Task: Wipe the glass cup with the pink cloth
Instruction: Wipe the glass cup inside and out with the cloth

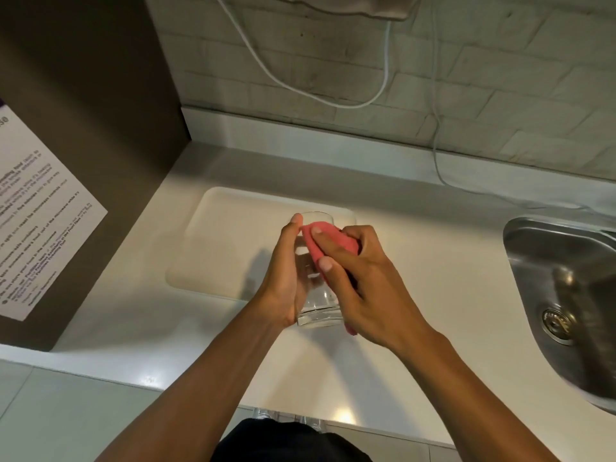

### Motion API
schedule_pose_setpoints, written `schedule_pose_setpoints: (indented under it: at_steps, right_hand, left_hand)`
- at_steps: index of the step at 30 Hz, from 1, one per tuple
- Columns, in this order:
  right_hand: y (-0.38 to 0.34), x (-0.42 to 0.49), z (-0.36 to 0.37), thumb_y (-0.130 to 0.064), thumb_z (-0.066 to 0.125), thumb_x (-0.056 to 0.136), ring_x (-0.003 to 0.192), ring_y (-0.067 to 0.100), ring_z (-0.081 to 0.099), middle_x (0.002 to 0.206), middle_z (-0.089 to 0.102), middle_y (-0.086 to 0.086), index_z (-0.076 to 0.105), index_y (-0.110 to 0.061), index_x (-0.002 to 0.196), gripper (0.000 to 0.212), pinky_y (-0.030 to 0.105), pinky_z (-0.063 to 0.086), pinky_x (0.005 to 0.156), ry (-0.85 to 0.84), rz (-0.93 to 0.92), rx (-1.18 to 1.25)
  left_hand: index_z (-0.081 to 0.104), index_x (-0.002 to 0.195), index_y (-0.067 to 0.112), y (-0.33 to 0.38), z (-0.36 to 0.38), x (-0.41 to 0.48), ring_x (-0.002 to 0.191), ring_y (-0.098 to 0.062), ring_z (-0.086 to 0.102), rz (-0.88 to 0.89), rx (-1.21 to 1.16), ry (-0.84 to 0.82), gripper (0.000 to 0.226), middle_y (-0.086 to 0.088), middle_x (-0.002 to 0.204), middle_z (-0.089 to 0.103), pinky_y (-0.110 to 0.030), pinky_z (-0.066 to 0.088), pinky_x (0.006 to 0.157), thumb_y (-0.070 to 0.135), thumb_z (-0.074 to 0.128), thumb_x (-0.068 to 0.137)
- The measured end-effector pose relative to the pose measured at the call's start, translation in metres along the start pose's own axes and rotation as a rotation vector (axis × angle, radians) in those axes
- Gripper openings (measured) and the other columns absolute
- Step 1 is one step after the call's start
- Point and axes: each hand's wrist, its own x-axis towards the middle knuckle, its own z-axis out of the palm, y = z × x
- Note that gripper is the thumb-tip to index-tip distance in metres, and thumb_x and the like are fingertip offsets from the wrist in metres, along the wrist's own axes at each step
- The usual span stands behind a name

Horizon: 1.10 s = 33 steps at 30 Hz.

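A: Holding the cup off the counter, just in front of the tray, the left hand wraps its side: thumb up at the rim, palm along the wall, base tipped toward the person.

B: And the right hand?

A: Curled around the cloth, pinching it against the glass near the rim. Two fingertips press the pink fabric onto the near wall; the rest of the cloth bunches under the palm, and a bit pokes out below the hand beside the base.

B: Is any cloth inside the cup?

A: Hard to say. Glass and fingers overlap there, so it may be folded over the rim or only lie on the outside.

B: What could go wrong?

A: The left hand's hold looks to be a side hold, with nothing under the base. Rub hard and the smooth glass could twist or slide out, dropping onto the counter in front of the tray. Pushing sideways at the rim would lever it against the thumb. And with the cloth so bunched, bare fingertips could smear the wiped glass.
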Motion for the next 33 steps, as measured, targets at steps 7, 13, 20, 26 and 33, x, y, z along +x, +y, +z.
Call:
schedule_pose_setpoints:
  at_steps: [7,13,20,26,33]
  right_hand:
    - [0.004,-0.007,0.007,-0.05,0.035,0.106,0.102,-0.004,0.051,0.12,0.046,-0.009,0.041,-0.047,0.151,0.045,0.001,0.04,0.082,0.01,0.077,0.073]
    - [-0.013,-0.029,0.007,-0.047,0.035,0.108,0.094,0.009,0.056,0.129,0.038,-0.01,0.029,-0.05,0.155,0.047,0.013,0.051,0.08,-0.087,-0.08,-0.036]
    - [-0.011,0.008,0.003,-0.051,0.035,0.106,0.102,0.0,0.052,0.126,0.042,-0.012,0.041,-0.044,0.153,0.048,0.004,0.042,0.087,0.079,0.068,0.088]
    - [-0.013,-0.009,0.012,-0.059,0.033,0.103,0.105,0.0,0.05,0.135,0.043,-0.014,0.039,-0.046,0.152,0.051,0.005,0.043,0.087,0.04,0.086,0.046]
    - [-0.013,0.007,0.014,-0.057,0.032,0.102,0.101,0.007,0.054,0.134,0.048,-0.007,0.036,-0.041,0.155,0.056,0.007,0.041,0.082,0.076,0.156,0.04]
  left_hand:
    - [0.07,0.117,0.005,-0.01,-0.007,-0.004,0.089,-0.028,0.07,-0.007,0.012,-0.028,0.065,-0.01,0.085,0.078,-0.043,0.057,0.082,0.064,0.045,0.103]
    - [0.067,0.098,0.011,-0.001,-0.019,0.004,0.078,-0.026,0.073,0.049,-0.017,-0.056,0.06,-0.016,0.084,0.074,-0.039,0.061,0.075,0.069,0.05,0.098]
    - [0.073,0.12,0.006,-0.005,-0.013,-0.001,0.116,-0.04,0.066,0.002,-0.185,-0.127,0.064,-0.029,0.122,0.071,-0.058,0.045,0.115,0.063,0.053,0.099]
    - [0.066,0.131,-0.002,-0.004,-0.022,0.008,0.123,-0.045,0.061,0.043,-0.125,-0.083,0.074,-0.031,0.13,0.065,-0.063,0.034,0.123,0.062,0.043,0.104]
    - [0.076,0.126,0.007,-0.003,-0.02,0.006,0.107,-0.033,0.071,0.17,0.07,-0.053,0.081,-0.026,0.113,0.074,-0.052,0.052,0.107,0.074,0.055,0.084]
